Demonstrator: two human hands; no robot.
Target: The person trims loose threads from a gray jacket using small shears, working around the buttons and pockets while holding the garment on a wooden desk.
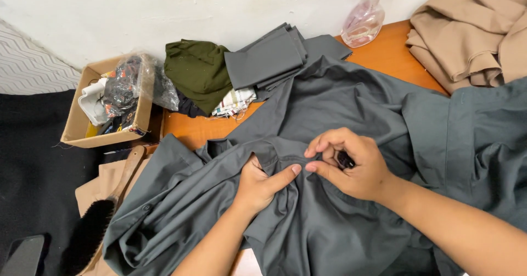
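Grey shirt (340, 221) fabric lies spread and rumpled across the orange table (384, 53), filling the near half of the view and bunching up under both hands. It is a plain dark grey woven garment with a button at the cuff or placket off to the left of the fingers, deep folds, and a seam or collar band running just beyond the fingertips.

Left hand (258, 185) sits half buried in the cloth, fingers closed into a fold and the thumb stretched right along the seam, pinning it. Right hand (351, 163) is curled just beside it, thumb and forefinger pinched shut on the cloth at the seam; a small dark object (346, 159) is tucked in the palm, too hidden to name. The two thumbs nearly touch. By the look of it, the step in hand is close work at one spot on the seam, and any next move would call for keeping that spot taut between the two pinches.

Left of the fingers lies a wooden-handled brush (104, 210), and beyond it a cardboard box (82, 125) of oddments. Past the fingertips sit folded grey cloth (266, 59) and an olive garment (197, 70). Farthest off stand a clear spray bottle (363, 18) and, to the right, tan fabric (472, 29).
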